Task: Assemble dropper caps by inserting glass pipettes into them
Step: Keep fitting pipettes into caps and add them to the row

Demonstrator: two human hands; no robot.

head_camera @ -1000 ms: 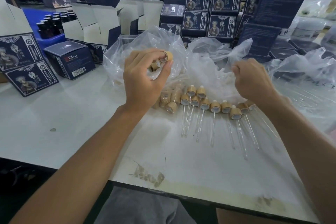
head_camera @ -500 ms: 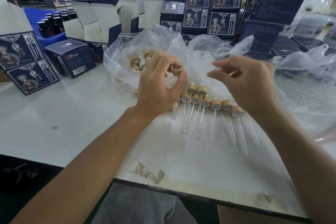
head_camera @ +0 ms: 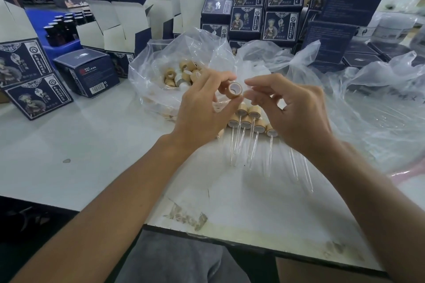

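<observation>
Pinched between thumb and fingertips of the left hand (head_camera: 202, 108), a single wooden dropper cap (head_camera: 232, 90) sits above the table with its open white-lined mouth turned toward the right hand (head_camera: 296, 110). That hand's thumb and forefinger are drawn together just beside the cap's mouth, apparently around a glass pipette, but the clear glass cannot be made out there, so I cannot tell for sure what they pinch. Judging by the task, the coming push runs leftward along the cap's bore, with the right hand nearest the opening. Directly below the hands lies a row of finished droppers (head_camera: 249, 122), caps away from the person, glass stems pointing toward the table (head_camera: 80, 145) edge. Behind the left hand, an open plastic bag (head_camera: 161, 57) holds loose caps (head_camera: 181, 73).
</observation>
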